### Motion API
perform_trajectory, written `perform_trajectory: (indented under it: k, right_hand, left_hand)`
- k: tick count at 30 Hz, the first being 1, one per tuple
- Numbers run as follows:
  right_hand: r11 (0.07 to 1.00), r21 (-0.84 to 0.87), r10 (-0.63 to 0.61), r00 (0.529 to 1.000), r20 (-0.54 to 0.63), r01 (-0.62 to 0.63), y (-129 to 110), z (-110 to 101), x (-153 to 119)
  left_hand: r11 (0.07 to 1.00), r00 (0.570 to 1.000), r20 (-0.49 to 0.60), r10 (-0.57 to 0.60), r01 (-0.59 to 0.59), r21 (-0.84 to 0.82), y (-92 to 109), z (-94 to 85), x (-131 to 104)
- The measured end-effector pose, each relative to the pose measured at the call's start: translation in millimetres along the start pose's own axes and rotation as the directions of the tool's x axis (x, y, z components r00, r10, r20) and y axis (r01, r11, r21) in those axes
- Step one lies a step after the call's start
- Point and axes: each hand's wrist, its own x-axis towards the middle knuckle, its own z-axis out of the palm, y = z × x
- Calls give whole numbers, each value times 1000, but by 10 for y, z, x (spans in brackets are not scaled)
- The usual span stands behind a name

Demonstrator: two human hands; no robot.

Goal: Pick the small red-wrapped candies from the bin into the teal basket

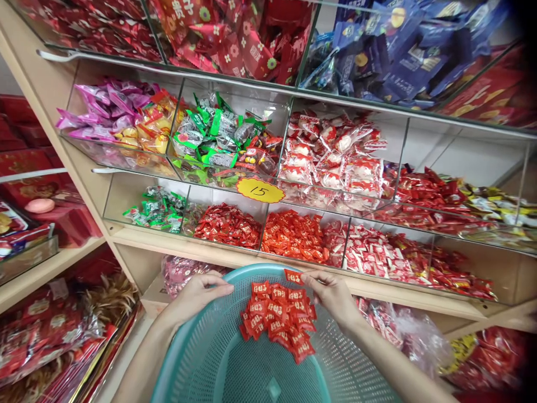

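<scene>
My right hand (331,294) pinches a small red wrapped candy (293,276) by its end, at the far rim of a green plastic basket (176,358). More red candies (277,316) of the same kind lie in a pile on the basket's inner far side. At the upper left of the rim, my left hand (205,290) reaches over the edge with loosely bent fingers and nothing visible in them. Its forearm runs along the outside of the basket.
Beyond the basket, a bin of orange-red candies (293,235) sits on the lowest glass-divided shelf. A wooden ledge (235,257) runs below it. Glass fronts hold mixed sweets above, with a yellow price tag (260,191). Red packages (46,330) stand at the left.
</scene>
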Motion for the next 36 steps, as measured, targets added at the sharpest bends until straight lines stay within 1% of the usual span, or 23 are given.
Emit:
perform_trajectory:
  k: [4, 7, 11, 15, 16, 18, 20, 22, 26, 30, 33, 36]
  right_hand:
    - [1000, 7, -16, 999, 32, 16, 64, 23, 34]
    - [999, 32, 13, 999, 51, -15, 95, 77, 63]
    - [998, 53, 30, 999, 31, -32, 150, 152, 109]
    - [999, 26, 38, 999, -2, -38, 211, 177, 164]
    - [1000, 9, 26, 1000, -13, -26, 227, 175, 175]
    - [998, -49, -37, 998, -46, 35, 257, 170, 194]
    - [985, -139, -119, 989, -90, 106, 286, 170, 204]
    - [962, -230, -177, 976, -123, 145, 313, 176, 208]
    - [927, -351, -193, 969, -152, 129, 358, 194, 200]
    - [900, -420, -210, 963, -171, 122, 374, 187, 168]
    - [879, -458, -237, 956, -176, 133, 302, 141, 133]
    - [846, -493, -319, 934, -163, 203, 109, 40, 147]
  left_hand:
    - [1000, 1000, -14, -4, 4, 11, 38, 15, -23]
    - [1000, 999, -27, -24, 24, 7, 62, 22, -40]
    - [999, 999, -23, -49, 49, 3, 79, 21, -41]
    - [999, 999, -24, -42, 41, -6, 89, 22, -39]
    - [999, 999, -24, -38, 38, -8, 91, 23, -41]
    - [1000, 999, -26, -27, 27, -8, 93, 23, -44]
    - [1000, 1000, -25, -18, 18, 0, 90, 22, -46]
    - [1000, 1000, -25, -16, 16, 14, 84, 19, -46]
    - [1000, 999, -40, -17, 18, 23, 78, 16, -44]
    - [999, 999, -33, -16, 17, 41, 93, 17, -47]
    - [997, 999, -33, -27, 29, 74, 100, 15, -45]
    - [994, 998, -46, -32, 36, 98, 93, 13, -32]
